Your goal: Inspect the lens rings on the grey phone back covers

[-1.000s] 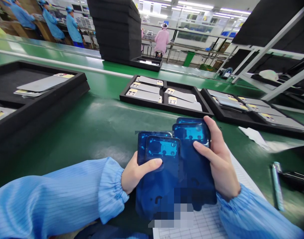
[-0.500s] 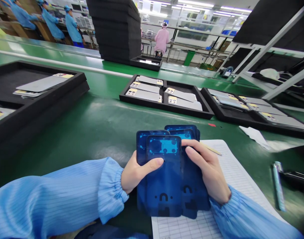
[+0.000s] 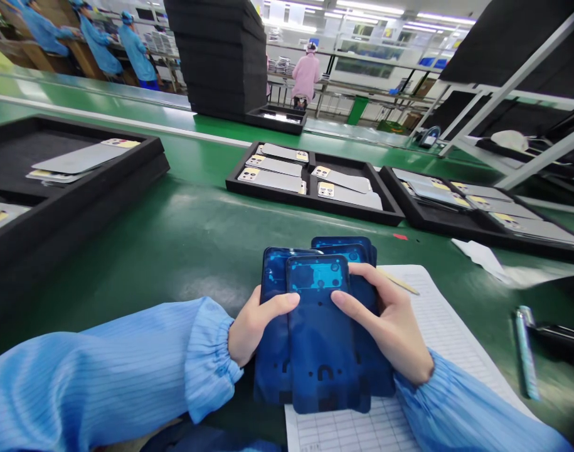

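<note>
Several dark blue phone back panels lie fanned and overlapping between my two hands, with lighter blue camera areas at their upper ends. My left hand grips the left part of the fan, its thumb lying on the front panel's left edge. On the other side, my right hand has its thumb on the front panel's face and its index finger by the upper right edge. Its remaining fingers are hidden behind. A printed ruled sheet lies under the right side of the panels.
Black trays with silver phone panels stand across the green table; another black tray is at left. Behind rises a tall black stack. A pen and white paper scrap lie at right. Co-workers sit in the background.
The front panel has shifted right, away from the left part of the fan. My right thumb has come down onto its face, and my left thumb now touches only its edge.
</note>
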Demonstrator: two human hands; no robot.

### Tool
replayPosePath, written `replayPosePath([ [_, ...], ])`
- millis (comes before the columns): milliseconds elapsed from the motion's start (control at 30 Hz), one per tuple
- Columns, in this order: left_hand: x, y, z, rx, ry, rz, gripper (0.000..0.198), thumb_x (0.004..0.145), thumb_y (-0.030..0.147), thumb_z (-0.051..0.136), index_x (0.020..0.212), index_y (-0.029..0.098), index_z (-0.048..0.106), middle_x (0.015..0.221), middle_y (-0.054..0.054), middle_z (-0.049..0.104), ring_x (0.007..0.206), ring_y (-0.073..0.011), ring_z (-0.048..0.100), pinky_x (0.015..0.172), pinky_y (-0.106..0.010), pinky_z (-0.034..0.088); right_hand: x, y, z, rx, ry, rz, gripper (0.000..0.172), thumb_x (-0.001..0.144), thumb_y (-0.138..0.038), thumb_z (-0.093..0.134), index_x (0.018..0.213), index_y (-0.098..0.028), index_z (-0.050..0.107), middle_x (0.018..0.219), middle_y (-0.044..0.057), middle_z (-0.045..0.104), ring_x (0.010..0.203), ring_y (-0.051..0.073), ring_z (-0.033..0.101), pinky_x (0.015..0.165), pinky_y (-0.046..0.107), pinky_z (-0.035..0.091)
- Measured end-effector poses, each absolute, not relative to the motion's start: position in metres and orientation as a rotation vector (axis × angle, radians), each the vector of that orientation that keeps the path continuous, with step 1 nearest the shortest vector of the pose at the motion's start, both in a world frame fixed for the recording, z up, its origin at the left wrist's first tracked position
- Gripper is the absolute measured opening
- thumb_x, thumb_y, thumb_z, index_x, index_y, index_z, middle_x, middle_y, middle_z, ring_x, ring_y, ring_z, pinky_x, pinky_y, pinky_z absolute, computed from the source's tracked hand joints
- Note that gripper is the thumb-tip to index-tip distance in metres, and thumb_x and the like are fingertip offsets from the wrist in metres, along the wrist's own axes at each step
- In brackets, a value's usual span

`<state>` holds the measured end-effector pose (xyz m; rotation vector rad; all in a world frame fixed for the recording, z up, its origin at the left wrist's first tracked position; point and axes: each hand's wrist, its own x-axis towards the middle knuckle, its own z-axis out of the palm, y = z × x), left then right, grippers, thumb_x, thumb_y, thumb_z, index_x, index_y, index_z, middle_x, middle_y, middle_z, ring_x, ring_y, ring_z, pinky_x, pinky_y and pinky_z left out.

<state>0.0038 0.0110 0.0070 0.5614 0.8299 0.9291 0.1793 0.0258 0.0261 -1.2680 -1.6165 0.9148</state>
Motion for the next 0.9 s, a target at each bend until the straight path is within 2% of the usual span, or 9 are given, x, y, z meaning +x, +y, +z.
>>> replayPosePath([
  [167,0.004,0.012,0.01,0.679,0.784,0.925,0.027,0.07,0.026,0.065,0.095,0.017,0.063,0.088,-0.004,0.069,0.085,-0.0207,0.063,0.086,-0.034,0.045,0.179,0.026,0.026,-1.322,-1.63,0.994,0.021,0.067,-0.033,0.069,0.084,-0.024,0.061,0.077,-0.001,0.066,0.07,0.018,0.062,0.059,0.025,0.052],
  [333,0.004,0.011,0.006,0.402,0.878,0.944,0.033,0.068,0.029,0.061,0.098,0.013,0.059,0.079,-0.007,0.069,0.08,-0.0245,0.064,0.079,-0.038,0.047,0.18,0.025,0.032,-1.292,-1.428,0.976,0.017,0.068,-0.032,0.067,0.08,-0.022,0.062,0.072,-0.002,0.064,0.064,0.015,0.059,0.057,0.023,0.049],
  [500,0.005,0.013,0.007,0.424,0.735,0.866,0.035,0.069,0.03,0.054,0.091,0.005,0.061,0.079,-0.017,0.069,0.069,-0.0287,0.065,0.065,-0.041,0.05,0.187,0.03,0.036,-1.25,-1.198,0.924,0.014,0.072,-0.029,0.063,0.086,-0.025,0.061,0.074,-0.002,0.063,0.065,0.015,0.058,0.057,0.024,0.049],
  [600,0.005,0.013,0.007,0.499,0.751,0.875,0.035,0.071,0.03,0.055,0.094,0.005,0.061,0.083,-0.019,0.068,0.073,-0.0295,0.064,0.066,-0.041,0.05,0.192,0.034,0.035,-1.237,-1.221,0.924,0.032,0.076,-0.028,0.059,0.108,-0.031,0.056,0.095,-0.002,0.064,0.083,0.019,0.061,0.07,0.029,0.051],
  [700,0.004,0.012,0.004,0.527,0.843,0.902,0.038,0.07,0.031,0.059,0.1,0.007,0.058,0.083,-0.016,0.068,0.078,-0.0295,0.063,0.072,-0.045,0.049,0.193,0.035,0.032,-1.215,-1.319,0.956,0.054,0.078,-0.028,0.057,0.128,-0.037,0.038,0.122,-0.004,0.053,0.109,0.022,0.051,0.091,0.036,0.043],
  [800,0.003,0.011,0.001,0.612,0.912,0.93,0.037,0.068,0.032,0.064,0.098,0.011,0.059,0.083,-0.011,0.067,0.08,-0.0265,0.063,0.078,-0.043,0.047,0.191,0.033,0.028,-1.21,-1.414,0.992,0.057,0.08,-0.03,0.055,0.131,-0.038,0.032,0.134,-0.006,0.042,0.122,0.023,0.039,0.101,0.04,0.032],
  [900,0.002,0.011,-0.001,0.731,0.872,0.947,0.03,0.068,0.033,0.065,0.091,0.013,0.062,0.083,-0.008,0.067,0.082,-0.0243,0.062,0.079,-0.039,0.048,0.189,0.03,0.024,-1.242,-1.476,1.017,0.048,0.081,-0.031,0.054,0.127,-0.037,0.04,0.133,-0.006,0.044,0.123,0.024,0.038,0.104,0.042,0.026],
])
